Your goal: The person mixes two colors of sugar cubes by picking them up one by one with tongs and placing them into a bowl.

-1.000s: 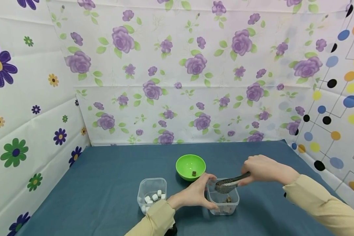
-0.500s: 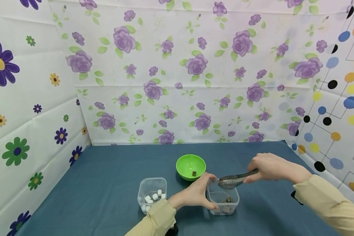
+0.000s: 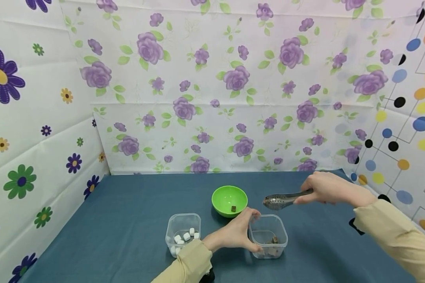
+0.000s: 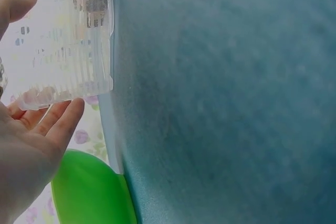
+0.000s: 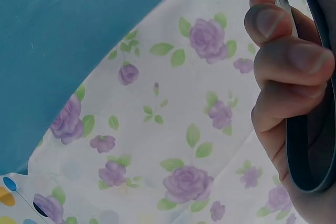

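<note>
My right hand (image 3: 327, 189) grips a pair of metal tongs (image 3: 280, 201) by the dark handle end. The perforated tips hang above and behind the right clear plastic container (image 3: 279, 236); whether they pinch anything is too small to tell. In the right wrist view, curled fingers (image 5: 294, 61) wrap the tongs' dark bent handle (image 5: 307, 184). My left hand (image 3: 232, 234) holds that container from its left side, thumb at the near side and fingers at the far side. Brown cubes (image 3: 274, 239) lie in it. The left wrist view shows fingers (image 4: 65, 121) against the container's ribbed wall (image 4: 68, 72).
Behind the left hand stands a green bowl (image 3: 221, 202) with one brown cube (image 3: 233, 208) inside. Left of that hand, another clear container (image 3: 170, 228) holds several white cubes (image 3: 187, 236). A blue cloth (image 3: 134, 220) covers the table, and patterned sheets (image 3: 212, 137) enclose it.
My right hand has lifted the tongs up and away out of the right container, slightly rightward, and the tips now lie nearly level. The left hand keeps its hold.
</note>
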`<state>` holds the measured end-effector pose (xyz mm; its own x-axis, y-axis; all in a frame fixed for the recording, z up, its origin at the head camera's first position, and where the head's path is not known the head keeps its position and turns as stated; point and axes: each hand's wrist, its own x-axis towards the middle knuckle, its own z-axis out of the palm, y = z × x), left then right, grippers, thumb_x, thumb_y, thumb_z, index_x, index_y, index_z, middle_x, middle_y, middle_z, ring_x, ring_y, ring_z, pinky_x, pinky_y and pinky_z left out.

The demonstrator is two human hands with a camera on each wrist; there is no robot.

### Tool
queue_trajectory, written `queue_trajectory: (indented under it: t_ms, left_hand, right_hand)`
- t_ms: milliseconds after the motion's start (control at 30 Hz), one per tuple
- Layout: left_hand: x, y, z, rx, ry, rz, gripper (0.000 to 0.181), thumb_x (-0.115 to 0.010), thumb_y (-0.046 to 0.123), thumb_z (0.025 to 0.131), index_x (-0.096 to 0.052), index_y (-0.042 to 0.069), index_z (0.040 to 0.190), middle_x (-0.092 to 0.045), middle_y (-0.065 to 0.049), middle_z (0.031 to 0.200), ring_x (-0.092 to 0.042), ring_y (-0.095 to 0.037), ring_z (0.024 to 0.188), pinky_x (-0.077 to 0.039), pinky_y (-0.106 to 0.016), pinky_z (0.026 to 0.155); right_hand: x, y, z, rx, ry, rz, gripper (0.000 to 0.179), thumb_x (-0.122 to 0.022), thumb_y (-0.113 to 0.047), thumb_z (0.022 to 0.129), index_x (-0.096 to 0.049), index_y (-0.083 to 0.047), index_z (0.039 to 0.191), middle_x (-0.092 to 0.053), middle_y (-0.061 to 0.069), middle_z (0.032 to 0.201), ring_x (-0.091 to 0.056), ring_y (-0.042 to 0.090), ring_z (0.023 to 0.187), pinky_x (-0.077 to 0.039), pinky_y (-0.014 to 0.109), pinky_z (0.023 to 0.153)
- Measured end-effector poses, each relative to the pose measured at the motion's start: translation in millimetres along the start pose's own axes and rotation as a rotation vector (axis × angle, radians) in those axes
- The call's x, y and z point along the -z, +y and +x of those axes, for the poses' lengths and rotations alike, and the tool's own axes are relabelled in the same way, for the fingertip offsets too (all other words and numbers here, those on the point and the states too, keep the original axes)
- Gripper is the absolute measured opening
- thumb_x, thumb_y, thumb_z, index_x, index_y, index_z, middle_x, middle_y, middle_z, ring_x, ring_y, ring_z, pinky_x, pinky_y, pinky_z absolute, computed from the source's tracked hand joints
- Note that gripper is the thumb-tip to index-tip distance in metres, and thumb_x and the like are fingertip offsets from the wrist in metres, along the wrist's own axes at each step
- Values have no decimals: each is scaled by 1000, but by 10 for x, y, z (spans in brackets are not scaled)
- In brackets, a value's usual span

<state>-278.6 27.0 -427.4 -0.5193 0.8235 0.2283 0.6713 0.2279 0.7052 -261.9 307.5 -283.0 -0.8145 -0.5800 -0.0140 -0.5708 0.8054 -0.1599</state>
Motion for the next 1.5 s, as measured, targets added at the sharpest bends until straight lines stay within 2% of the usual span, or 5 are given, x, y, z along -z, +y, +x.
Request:
queue_trajectory:
  t_ms: [433, 833, 1167, 1500]
  left_hand:
    - [7, 19, -12, -1, 10, -22, 71, -75, 25, 75, -33, 8, 130, -38, -8, 119, -44, -19, 104, -41, -23, 82]
    - [-6, -18, 1, 18, 1, -56, 71, -74, 25, 76, -32, 9, 131, -37, -3, 119, -44, -18, 106, -41, -24, 84]
    - [6, -27, -2, 17, -5, -60, 71, -74, 23, 77, -31, 8, 131, -37, -5, 120, -44, -18, 106, -41, -24, 83]
    - [9, -26, 3, 16, -17, -74, 69, -73, 23, 77, -31, 9, 130, -36, -6, 120, -44, -18, 106, -41, -24, 82]
  right_hand:
    - [-60, 159, 238, -30, 24, 43, 43, -56, -55, 81, -49, -22, 54, -36, -11, 39, -36, 6, 30, -34, 24, 32]
    - [-160, 182, 553, -5, 18, 88, 40, -59, -52, 81, -57, -22, 55, -38, -9, 38, -36, 7, 29, -41, 27, 37]
    - [-268, 56, 824, -18, -8, 83, 40, -62, -47, 81, -54, -19, 54, -40, -7, 40, -36, 8, 31, -38, 26, 37]
    - [-352, -85, 961, 7, -36, 66, 38, -63, -45, 81, -56, -20, 54, -39, -9, 38, -35, 6, 30, -34, 23, 33]
